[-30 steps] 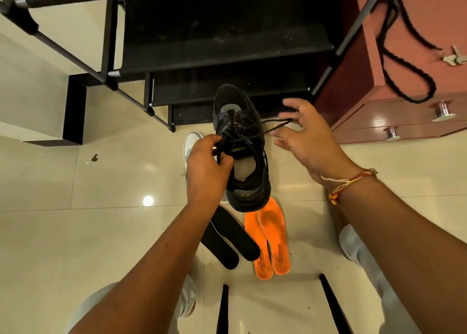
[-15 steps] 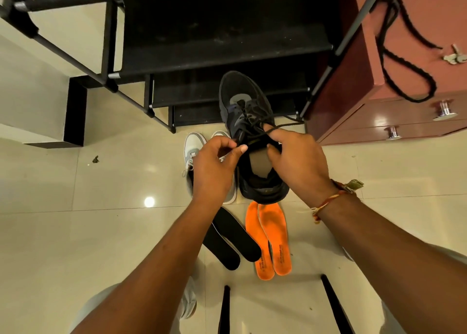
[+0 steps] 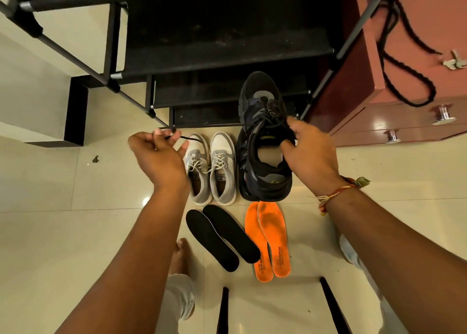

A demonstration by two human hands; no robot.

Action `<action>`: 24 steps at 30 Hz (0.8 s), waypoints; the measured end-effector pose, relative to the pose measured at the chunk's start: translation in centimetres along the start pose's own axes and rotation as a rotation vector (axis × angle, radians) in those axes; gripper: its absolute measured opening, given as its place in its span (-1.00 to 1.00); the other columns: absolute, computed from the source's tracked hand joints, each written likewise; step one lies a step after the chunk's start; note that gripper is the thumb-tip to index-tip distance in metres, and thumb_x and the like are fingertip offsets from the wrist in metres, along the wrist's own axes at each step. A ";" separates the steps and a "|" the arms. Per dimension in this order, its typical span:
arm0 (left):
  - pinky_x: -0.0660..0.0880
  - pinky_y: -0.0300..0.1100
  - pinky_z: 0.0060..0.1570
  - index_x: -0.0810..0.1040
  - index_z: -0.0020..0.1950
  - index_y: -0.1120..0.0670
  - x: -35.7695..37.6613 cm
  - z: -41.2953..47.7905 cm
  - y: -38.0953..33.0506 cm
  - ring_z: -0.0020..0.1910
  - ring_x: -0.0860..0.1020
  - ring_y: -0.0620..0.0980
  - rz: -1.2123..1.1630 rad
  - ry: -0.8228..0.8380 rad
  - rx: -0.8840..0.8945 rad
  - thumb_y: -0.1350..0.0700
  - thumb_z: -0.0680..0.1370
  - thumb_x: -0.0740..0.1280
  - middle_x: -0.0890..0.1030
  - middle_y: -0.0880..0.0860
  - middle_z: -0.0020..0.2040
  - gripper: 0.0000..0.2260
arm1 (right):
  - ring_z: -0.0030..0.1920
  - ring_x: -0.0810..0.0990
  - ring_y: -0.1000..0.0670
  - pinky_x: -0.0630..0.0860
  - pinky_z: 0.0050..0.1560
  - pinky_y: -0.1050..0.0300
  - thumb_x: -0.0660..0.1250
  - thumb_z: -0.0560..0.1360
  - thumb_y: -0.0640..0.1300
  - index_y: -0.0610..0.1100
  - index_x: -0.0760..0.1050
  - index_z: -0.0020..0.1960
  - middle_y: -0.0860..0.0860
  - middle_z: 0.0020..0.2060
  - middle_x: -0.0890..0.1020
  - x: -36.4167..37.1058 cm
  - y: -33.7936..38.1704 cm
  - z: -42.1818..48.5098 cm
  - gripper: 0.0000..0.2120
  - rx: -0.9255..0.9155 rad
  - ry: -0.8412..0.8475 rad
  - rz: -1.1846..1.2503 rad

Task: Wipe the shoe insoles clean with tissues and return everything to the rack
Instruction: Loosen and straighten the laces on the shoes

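Note:
My right hand (image 3: 309,148) grips a black sneaker (image 3: 264,121) by its tongue and collar, holding it above the floor with the toe pointing away. Out to the left, my left hand (image 3: 158,151) pinches the end of the sneaker's black lace (image 3: 214,126), which runs taut back to the shoe. A second black shoe (image 3: 243,167) sits on the floor partly behind the held one. A pair of white and grey sneakers (image 3: 211,168) stands on the tiles between my hands. Two black insoles (image 3: 222,236) and two orange insoles (image 3: 271,237) lie on the floor nearer to me.
A black tiered shoe rack (image 3: 222,53) stands ahead, its shelves bare. A reddish-brown drawer cabinet (image 3: 409,111) with a black cord and keys on top is at the right. My bare foot (image 3: 180,255) rests left of the black insoles. Two black stool legs (image 3: 331,306) show at the bottom.
My left hand has swung out to the left, drawing the lace tight. My right hand now holds the black sneaker alone. The white sneakers have come fully into view.

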State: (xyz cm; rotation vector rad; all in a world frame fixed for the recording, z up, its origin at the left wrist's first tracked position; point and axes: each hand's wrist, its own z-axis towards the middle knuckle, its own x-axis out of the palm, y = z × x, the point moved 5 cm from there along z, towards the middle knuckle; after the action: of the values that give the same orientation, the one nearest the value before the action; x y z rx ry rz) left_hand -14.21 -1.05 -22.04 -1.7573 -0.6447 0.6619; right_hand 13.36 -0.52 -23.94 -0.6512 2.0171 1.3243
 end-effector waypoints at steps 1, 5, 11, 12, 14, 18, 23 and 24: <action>0.67 0.01 -0.02 0.28 -0.03 0.01 -0.4 0.6 0.0 -0.01 0.70 0.00 -0.023 -0.045 -0.015 0.16 0.71 0.13 0.56 0.09 0.01 -0.87 | 0.14 0.62 -0.12 0.62 0.09 -0.05 0.30 0.49 -0.06 0.22 0.35 0.44 0.06 0.14 0.67 0.0 0.0 -0.1 -0.47 0.014 0.008 0.034; 0.66 0.01 0.02 0.25 -0.07 0.00 -1.5 1.8 0.4 0.00 0.66 -0.02 -0.028 -0.137 -0.052 0.14 0.70 0.12 0.53 0.04 0.03 -0.84 | 0.14 0.62 -0.07 0.62 0.10 -0.03 0.31 0.50 -0.07 0.19 0.29 0.49 0.05 0.11 0.67 0.0 0.1 -0.2 -0.42 0.001 0.017 0.069; 0.52 -0.04 0.22 0.35 0.18 0.01 -0.2 1.7 1.4 0.17 0.52 0.04 0.449 -0.009 -0.009 0.01 0.63 0.30 0.45 0.01 0.17 -0.80 | 0.09 0.64 -0.12 0.61 0.09 -0.07 0.34 0.52 -0.06 0.14 0.30 0.48 0.02 0.07 0.69 0.4 1.1 -1.1 -0.45 -0.089 -0.023 0.061; 0.49 -0.11 0.23 0.38 0.24 0.02 0.5 1.1 1.3 0.22 0.49 0.03 0.517 0.062 0.072 0.02 0.61 0.34 0.42 0.00 0.22 -0.74 | 0.03 0.65 -0.13 0.62 0.06 -0.08 0.33 0.52 -0.05 0.14 0.31 0.47 0.02 0.05 0.69 0.6 1.3 -1.3 -0.46 -0.108 -0.032 0.051; 0.45 -0.33 0.18 0.45 0.29 0.01 2.2 -0.9 0.9 0.22 0.45 -0.10 0.593 0.255 0.244 0.03 0.59 0.38 0.41 -0.05 0.25 -0.71 | -0.12 0.65 -0.12 0.63 -0.05 -0.08 0.31 0.52 -0.02 0.15 0.34 0.45 0.03 0.00 0.69 1.0 1.7 -1.7 -0.49 -0.153 -0.046 0.028; 0.42 -0.38 0.24 0.59 0.28 -0.01 5.1 -3.7 1.0 0.23 0.49 -0.22 0.635 0.663 0.410 0.12 0.61 0.35 0.54 -0.12 0.23 -0.76 | -0.24 0.62 -0.12 0.63 -0.17 -0.07 0.28 0.54 -0.03 0.11 0.41 0.42 0.00 -0.15 0.69 1.4 2.3 -2.4 -0.56 -0.233 -0.069 -0.002; 0.35 -0.56 0.18 0.66 0.20 0.02 5.1 -3.9 0.4 0.20 0.49 -0.26 0.609 0.699 0.468 0.16 0.60 0.37 0.58 -0.13 0.21 -0.80 | -0.23 0.62 -0.13 0.63 -0.17 -0.07 0.30 0.54 -0.06 0.11 0.42 0.43 -0.04 -0.14 0.70 1.2 2.8 -3.0 -0.55 -0.243 -0.078 0.004; 0.35 -0.58 0.14 0.67 0.17 0.01 5.1 -3.9 0.3 0.20 0.50 -0.25 0.627 0.693 0.478 0.15 0.60 0.37 0.59 -0.13 0.20 -0.82 | -0.23 0.62 -0.14 0.62 -0.17 -0.06 0.30 0.55 -0.06 0.11 0.42 0.43 -0.05 -0.16 0.69 1.2 2.9 -3.0 -0.55 -0.246 -0.080 -0.005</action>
State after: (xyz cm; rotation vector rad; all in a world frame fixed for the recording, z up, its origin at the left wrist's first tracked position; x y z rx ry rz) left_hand -7.81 -0.07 -21.94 -1.5694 0.5250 0.5047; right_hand 9.80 -2.32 -22.10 -0.7002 1.8042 1.5851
